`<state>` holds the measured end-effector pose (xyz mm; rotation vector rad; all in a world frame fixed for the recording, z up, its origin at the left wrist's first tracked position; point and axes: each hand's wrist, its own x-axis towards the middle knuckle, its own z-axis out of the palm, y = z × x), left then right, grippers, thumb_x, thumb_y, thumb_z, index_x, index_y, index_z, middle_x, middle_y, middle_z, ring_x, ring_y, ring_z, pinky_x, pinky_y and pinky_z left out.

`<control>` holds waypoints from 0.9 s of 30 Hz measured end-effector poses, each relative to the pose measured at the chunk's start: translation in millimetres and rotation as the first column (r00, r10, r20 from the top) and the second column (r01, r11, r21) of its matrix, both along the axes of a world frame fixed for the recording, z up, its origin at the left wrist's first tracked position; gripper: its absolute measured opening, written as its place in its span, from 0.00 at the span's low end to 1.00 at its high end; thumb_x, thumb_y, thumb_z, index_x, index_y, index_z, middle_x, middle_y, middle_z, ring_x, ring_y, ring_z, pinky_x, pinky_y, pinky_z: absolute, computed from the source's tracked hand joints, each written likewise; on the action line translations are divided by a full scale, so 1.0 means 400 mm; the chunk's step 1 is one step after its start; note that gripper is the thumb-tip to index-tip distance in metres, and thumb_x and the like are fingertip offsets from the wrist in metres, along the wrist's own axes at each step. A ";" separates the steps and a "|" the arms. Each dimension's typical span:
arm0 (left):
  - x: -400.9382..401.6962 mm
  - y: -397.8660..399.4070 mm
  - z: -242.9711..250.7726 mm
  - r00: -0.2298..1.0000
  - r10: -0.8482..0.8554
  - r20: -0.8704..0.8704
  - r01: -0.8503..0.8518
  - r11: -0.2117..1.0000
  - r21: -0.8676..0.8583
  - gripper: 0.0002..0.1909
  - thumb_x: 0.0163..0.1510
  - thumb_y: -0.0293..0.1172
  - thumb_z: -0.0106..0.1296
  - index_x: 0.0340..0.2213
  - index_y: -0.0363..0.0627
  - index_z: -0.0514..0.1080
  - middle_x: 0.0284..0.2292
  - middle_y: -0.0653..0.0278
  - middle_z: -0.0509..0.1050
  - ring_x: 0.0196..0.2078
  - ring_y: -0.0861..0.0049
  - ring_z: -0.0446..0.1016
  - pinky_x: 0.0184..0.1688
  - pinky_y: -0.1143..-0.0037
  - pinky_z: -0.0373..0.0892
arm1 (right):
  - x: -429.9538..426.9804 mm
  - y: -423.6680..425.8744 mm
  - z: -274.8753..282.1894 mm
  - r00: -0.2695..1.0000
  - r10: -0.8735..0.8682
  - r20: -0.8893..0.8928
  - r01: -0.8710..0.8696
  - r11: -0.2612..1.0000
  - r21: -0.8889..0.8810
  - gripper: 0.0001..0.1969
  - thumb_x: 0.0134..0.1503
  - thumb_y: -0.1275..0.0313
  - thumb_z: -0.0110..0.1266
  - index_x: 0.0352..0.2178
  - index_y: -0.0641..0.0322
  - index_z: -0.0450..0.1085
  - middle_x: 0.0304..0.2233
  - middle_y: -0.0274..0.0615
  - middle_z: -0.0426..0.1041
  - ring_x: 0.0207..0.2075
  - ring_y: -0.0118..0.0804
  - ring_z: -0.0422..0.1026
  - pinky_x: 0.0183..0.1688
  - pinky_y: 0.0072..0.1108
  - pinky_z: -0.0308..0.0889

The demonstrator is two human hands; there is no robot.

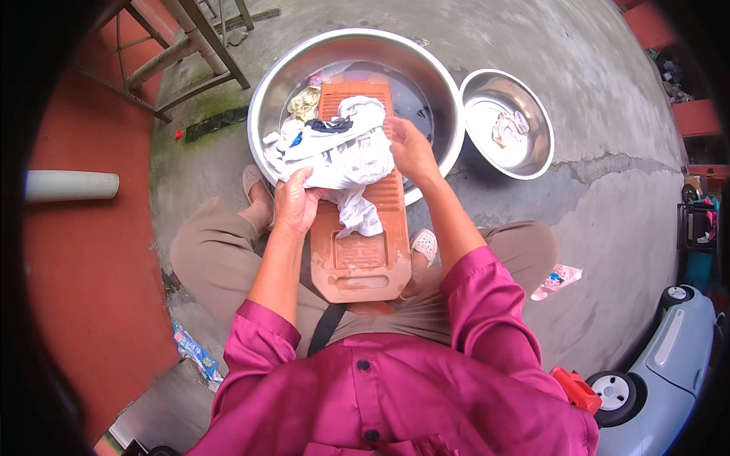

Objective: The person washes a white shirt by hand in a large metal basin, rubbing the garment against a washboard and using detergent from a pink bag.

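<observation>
A wet white garment [353, 157] with dark and blue patches lies bunched over an orange-brown plastic washboard [360, 268]. My left hand [296, 199] grips the garment's near left edge, thumb on top. At its right edge is my right hand [412, 149], slightly blurred with the fingers bent; whether they pinch the fabric is unclear. The washboard leans into a large round metal basin [450, 108], its handle end towards my lap. Greyish water [413, 94] stands in the basin. A yellowish cloth [304, 104] rests along the basin's left side, partly covered by the garment.
A smaller metal basin [539, 149] with a pinkish wet cloth [509, 128] stands to the right. Metal frame legs [214, 43] rise at upper left. A white pipe [74, 186] juts from the red wall at left. A grey-blue toy car [656, 370] sits at lower right.
</observation>
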<state>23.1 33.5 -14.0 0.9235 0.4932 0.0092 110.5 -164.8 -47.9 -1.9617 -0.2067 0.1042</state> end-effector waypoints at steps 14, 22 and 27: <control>0.021 0.049 0.028 0.984 0.150 0.101 -0.145 0.988 -0.055 0.15 0.52 0.34 0.44 0.41 0.47 0.63 0.38 0.65 0.68 0.38 0.75 0.68 0.36 0.70 0.67 | 0.050 0.019 0.284 0.997 -0.037 0.068 0.022 0.979 0.205 0.08 0.52 0.71 0.40 0.29 0.65 0.65 0.22 0.31 0.67 0.26 0.21 0.63 0.31 0.14 0.61; -0.039 -0.032 -0.072 0.897 -0.396 -0.196 0.330 0.305 0.894 0.36 0.39 0.35 0.58 0.47 0.31 0.56 0.46 0.45 0.60 0.49 0.60 0.60 0.50 0.72 0.58 | -0.033 0.109 0.178 0.987 0.158 0.013 -0.155 0.978 -0.141 0.13 0.44 0.67 0.46 0.26 0.68 0.69 0.26 0.58 0.70 0.31 0.53 0.69 0.37 0.31 0.63; -0.075 -0.083 -0.001 0.847 -0.492 -0.201 0.272 0.077 0.959 0.48 0.33 0.35 0.61 0.55 0.52 0.47 0.54 0.44 0.44 0.55 0.54 0.49 0.53 0.64 0.52 | -0.119 0.061 0.102 0.929 0.178 -0.323 -0.124 0.976 0.180 0.19 0.44 0.71 0.48 0.40 0.65 0.64 0.36 0.51 0.69 0.38 0.45 0.69 0.42 0.27 0.62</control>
